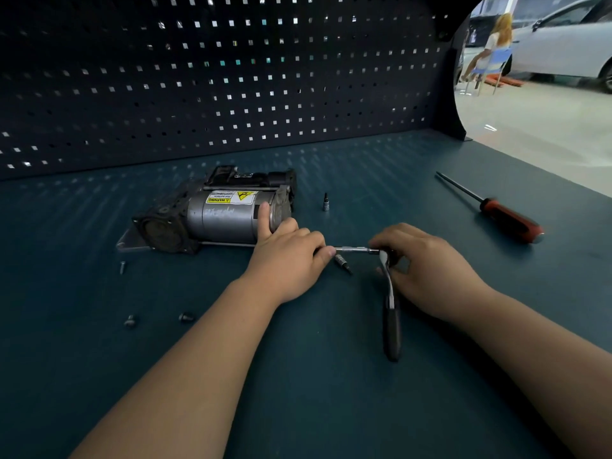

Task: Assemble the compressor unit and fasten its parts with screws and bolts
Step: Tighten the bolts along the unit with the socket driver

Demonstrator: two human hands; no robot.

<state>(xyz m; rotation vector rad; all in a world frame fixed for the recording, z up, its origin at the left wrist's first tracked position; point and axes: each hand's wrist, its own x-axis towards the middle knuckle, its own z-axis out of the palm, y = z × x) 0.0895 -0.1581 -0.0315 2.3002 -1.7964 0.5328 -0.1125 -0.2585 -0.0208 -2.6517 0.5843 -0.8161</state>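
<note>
Compressor unit (215, 213) lay at 11 o'clock while the left hand (288, 256) pinched the extension (354, 249) tip and the right hand (427, 266) gripped the ratchet (390, 293) head, apparently to fit the loose bit (342, 264).

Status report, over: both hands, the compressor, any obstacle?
Left hand pinches extension bar tip, thumb on compressor. Right hand grips ratchet head. Three bolts loose on bench. Loose bit below bar.

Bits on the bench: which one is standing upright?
The bit right of the compressor stands upright; the other bit lies flat, nearer the camera.
</note>
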